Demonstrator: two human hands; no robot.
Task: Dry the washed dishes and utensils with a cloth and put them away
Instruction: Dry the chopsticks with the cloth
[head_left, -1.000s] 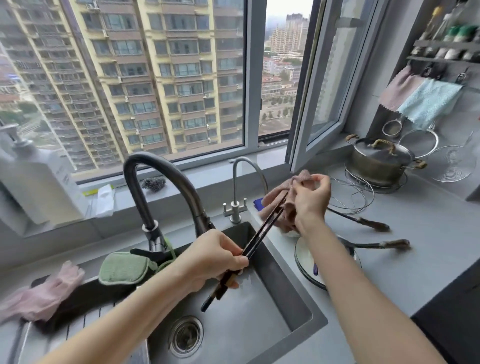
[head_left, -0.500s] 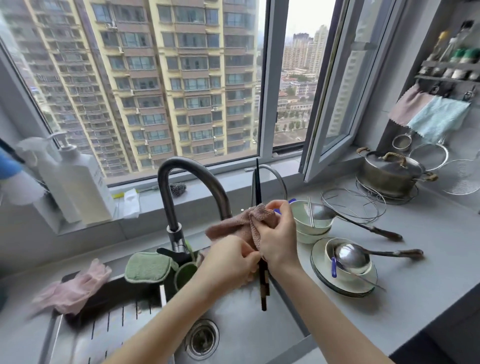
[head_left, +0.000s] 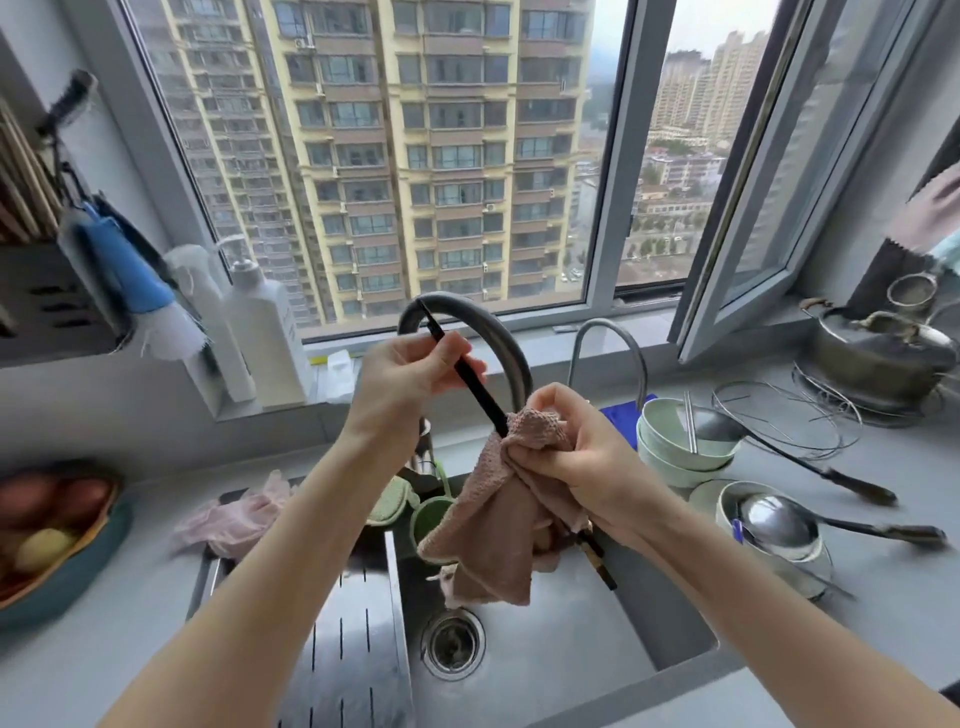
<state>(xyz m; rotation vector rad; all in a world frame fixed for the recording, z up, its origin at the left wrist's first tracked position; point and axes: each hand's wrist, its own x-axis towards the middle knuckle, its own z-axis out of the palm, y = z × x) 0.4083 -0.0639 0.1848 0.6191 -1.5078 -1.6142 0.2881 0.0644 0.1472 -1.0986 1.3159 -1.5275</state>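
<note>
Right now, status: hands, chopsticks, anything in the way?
Left hand grips chopsticks near the top. Right hand squeezes cloth around their middle, over the sink. Faucet arches behind the top ends.

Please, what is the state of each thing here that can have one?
Chopsticks: held by left hand, middle wrapped in cloth.
Cloth: gripped by right hand around chopsticks.
Window: right pane open.
Pot: lid on.
Bowls: stacked.

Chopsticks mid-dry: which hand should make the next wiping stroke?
Right, probably. The right hand grips the pink cloth wrapped round the lower part of the chopsticks, while the left hand pinches their bare upper end, so it suits steadying them.
</note>
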